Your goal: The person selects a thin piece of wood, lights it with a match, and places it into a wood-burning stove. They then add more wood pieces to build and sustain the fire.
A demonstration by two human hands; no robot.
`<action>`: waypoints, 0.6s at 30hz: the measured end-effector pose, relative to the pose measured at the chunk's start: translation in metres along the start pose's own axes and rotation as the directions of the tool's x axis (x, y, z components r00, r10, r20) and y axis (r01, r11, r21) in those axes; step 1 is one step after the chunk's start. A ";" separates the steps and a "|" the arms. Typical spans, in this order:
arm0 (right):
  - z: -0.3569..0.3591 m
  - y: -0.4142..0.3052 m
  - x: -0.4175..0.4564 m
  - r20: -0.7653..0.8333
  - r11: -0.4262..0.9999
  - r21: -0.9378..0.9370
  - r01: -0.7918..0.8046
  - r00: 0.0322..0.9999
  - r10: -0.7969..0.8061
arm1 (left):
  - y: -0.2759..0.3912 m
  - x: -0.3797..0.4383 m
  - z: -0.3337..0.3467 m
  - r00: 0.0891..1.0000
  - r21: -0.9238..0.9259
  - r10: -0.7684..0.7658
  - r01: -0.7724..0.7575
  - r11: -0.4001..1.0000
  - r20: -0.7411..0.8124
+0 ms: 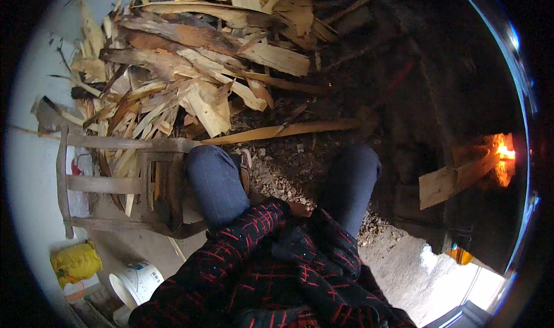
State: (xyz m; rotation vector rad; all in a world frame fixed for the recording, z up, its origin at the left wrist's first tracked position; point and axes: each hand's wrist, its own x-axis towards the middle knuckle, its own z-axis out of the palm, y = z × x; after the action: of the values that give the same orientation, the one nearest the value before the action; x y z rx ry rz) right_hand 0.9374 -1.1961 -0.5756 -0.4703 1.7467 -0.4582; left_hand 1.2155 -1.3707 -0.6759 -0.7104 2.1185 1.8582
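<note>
My left hand (299,209) rests low between my knees, at the end of a black sleeve with red checks. It is dark and partly hidden, so whether it grips anything is unclear. My right hand is out of view, lost below the folds of the checked garment (303,258). Both knees, in blue-grey trousers (214,183), are bent and spread apart. Before me lies a large heap of split firewood (203,64). To the right, a flat piece of wood (450,183) has its far end in a burning fire (504,152).
A wooden chair (104,184) stands by my left knee. Behind it are a yellow bag (78,263) and a white bucket (143,280). One long wood strip (285,130) lies across the floor before my knees. Wood chips (281,187) litter the ground; the right side is very dark.
</note>
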 end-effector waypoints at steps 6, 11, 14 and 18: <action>0.010 0.035 -0.022 0.008 0.994 0.024 -0.110 0.994 0.109 | -0.049 0.060 0.046 0.991 0.006 0.008 -0.007 1.000 -0.135; 0.016 0.028 -0.028 -0.024 0.975 -0.004 -0.220 0.975 0.220 | -0.009 0.052 0.049 0.988 -0.124 -0.017 -0.002 0.992 -0.154; 0.020 0.015 -0.029 -0.037 0.964 -0.029 -0.266 0.964 0.264 | 0.014 0.042 0.058 0.987 -0.199 -0.025 -0.007 0.980 -0.156; 0.021 0.000 -0.029 -0.039 0.949 -0.043 -0.311 0.950 0.309 | 0.025 0.006 0.045 0.985 -0.249 -0.069 0.028 0.968 -0.156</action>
State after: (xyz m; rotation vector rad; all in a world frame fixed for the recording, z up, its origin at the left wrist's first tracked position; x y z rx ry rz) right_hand 0.9639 -1.1819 -0.5560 -0.2153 1.8258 -0.1999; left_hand 1.1917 -1.3260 -0.6642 -0.9925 1.9607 2.1255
